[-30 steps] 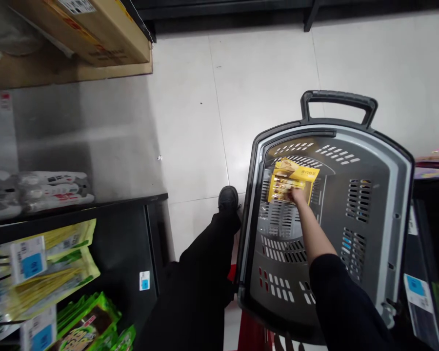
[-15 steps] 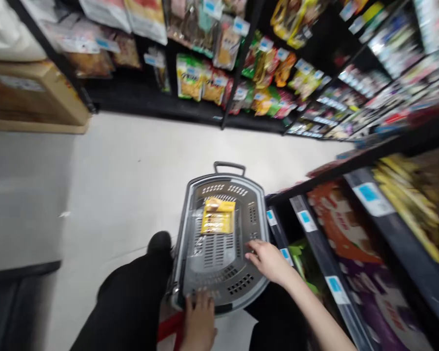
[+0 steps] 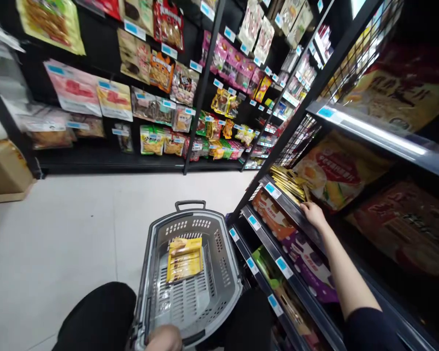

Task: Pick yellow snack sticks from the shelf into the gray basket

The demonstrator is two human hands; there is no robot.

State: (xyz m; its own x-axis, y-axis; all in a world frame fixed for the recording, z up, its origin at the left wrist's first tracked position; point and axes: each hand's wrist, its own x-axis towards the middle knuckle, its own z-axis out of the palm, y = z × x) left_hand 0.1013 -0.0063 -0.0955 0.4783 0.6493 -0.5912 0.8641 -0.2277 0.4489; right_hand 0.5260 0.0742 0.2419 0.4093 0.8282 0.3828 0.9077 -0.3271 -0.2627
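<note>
Your left hand [image 3: 164, 339] is at the basket's [image 3: 209, 239] near edge, likely steadying it; a pack [image 3: 185, 261] lies nearer the far edge; your right hand [image 3: 313, 214] reaches stacked packs [image 3: 287, 183] at the shelf's [image 3: 292, 207] front edge (I can't tell either grip)

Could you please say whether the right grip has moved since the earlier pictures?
Yes: judged against the shelf, the right grip moved rightward, from the basket to the shelved yellow packets.

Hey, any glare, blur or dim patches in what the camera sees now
Head view: white glare streaks the upper right shelf edge; same view: the left hand, at the near end of the basket, looks smeared; same view: the lowest big bag on the right looks dim.
</note>
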